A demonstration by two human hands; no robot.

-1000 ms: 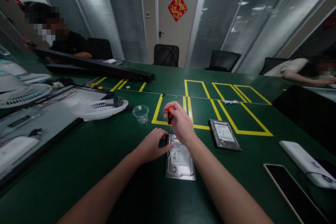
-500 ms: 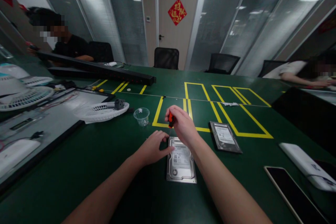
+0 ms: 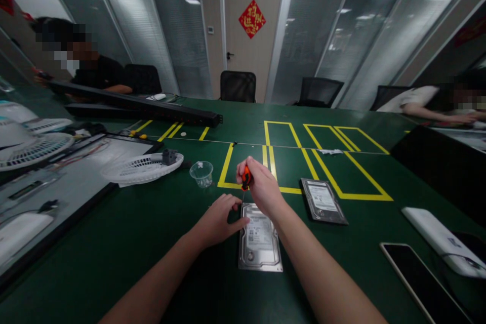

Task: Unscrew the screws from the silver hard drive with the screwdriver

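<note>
A silver hard drive [image 3: 261,250] lies flat on the green table in front of me, its white label facing up. Curled around an orange and black screwdriver [image 3: 246,178], my right hand [image 3: 264,187] is closed above the drive's far end. The thin shaft points down at the far left corner; whether its tip sits in a screw is too small to tell. My left hand [image 3: 218,217] grips that same corner, thumb on the drive's top and fingertips beside the shaft.
Right of my hands lies a second hard drive [image 3: 324,201]. A clear plastic cup [image 3: 201,174] stands to the left, near a white fan grille [image 3: 142,169]. A phone [image 3: 419,281] and a white power bank [image 3: 442,240] lie at the right. Two people sit across the table.
The camera view has shifted slightly. Both hands keep their places at the drive's far left corner, and the screwdriver is still held upright there.
</note>
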